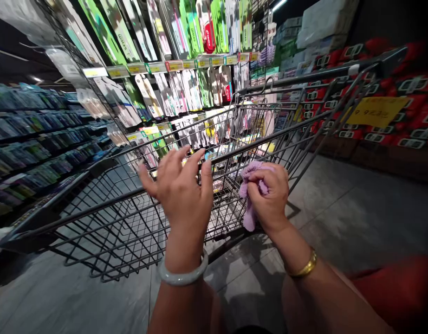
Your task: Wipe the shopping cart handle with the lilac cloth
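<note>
A bunched purple cloth (249, 217) is gripped in my right hand (272, 192), its lower end hanging down beside the cart. The fingers of that hand are curled around it, close to the near rail. My left hand (184, 185) is raised with its fingers spread, holding nothing, in front of the same rail. I cannot tell whether its fingertips touch the metal. In front of both hands stands a dark wire shopping cart (106, 209), turned sideways. A pale bangle (184, 277) circles my left wrist and a gold bracelet (306, 265) my right.
Behind the cart rises a rack of packaged goods (191, 88) with price tags. More stocked shelves (43, 139) run along the left. Red packs (418, 86) with a yellow sign (377, 111) stand at the right. Grey tiled floor (325, 204) lies below.
</note>
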Demonstrator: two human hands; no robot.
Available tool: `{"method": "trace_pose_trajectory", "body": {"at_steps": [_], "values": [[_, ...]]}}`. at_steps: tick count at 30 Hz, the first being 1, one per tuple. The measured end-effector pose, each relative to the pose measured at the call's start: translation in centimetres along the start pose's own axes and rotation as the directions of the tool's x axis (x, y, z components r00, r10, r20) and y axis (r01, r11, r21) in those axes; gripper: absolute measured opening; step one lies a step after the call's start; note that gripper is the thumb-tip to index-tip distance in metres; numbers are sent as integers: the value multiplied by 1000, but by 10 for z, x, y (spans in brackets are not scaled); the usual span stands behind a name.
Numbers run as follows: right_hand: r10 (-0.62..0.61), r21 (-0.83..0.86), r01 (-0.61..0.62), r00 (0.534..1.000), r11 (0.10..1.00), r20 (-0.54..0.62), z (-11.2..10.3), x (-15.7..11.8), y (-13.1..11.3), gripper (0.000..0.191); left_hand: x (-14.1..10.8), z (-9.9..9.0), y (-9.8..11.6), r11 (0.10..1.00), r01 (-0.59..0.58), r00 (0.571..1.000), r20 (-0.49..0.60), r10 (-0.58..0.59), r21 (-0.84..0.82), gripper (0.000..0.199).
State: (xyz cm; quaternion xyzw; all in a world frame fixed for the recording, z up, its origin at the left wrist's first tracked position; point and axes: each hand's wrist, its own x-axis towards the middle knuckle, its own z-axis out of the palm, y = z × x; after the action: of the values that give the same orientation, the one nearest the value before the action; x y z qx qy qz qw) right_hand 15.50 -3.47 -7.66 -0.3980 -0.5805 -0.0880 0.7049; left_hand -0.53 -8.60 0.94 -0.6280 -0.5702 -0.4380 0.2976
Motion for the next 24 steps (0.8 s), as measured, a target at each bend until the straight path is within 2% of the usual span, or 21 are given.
{"method": "trace_pose_trajectory", "body": {"at_steps": [3,5,8,10,15,20,22,24], "values": [[-34,-2,34,999,999,17,-7,7,6,12,5,5,2,999,-23,995,94,20,31,31],[21,13,-20,997,1000,-75,-13,18,14,12,7,5,0,998,-12,992,127,4,63,33],[129,5,-132,962,991,-242,-19,31,25,14,7,0,-1,997,-20,991,136,10,69,30],[144,-7,-152,949,988,-279,-18,33,27,14,6,-5,-3,998,-24,991,136,15,61,28],[28,-58,-46,961,997,-275,-12,25,13,13,2,-19,-10,999,-16,990,143,10,45,27],[-63,-56,52,973,997,-220,-22,31,2,13,-1,-35,-18,1000,3,986,169,-6,18,26],[-36,-18,32,964,999,-262,-29,40,1,13,-2,-42,-20,1000,-1,983,186,0,4,25],[0,2,1,935,1000,-354,-33,48,-2,15,-3,-49,-21,1000,-4,979,204,4,-3,25]]}}
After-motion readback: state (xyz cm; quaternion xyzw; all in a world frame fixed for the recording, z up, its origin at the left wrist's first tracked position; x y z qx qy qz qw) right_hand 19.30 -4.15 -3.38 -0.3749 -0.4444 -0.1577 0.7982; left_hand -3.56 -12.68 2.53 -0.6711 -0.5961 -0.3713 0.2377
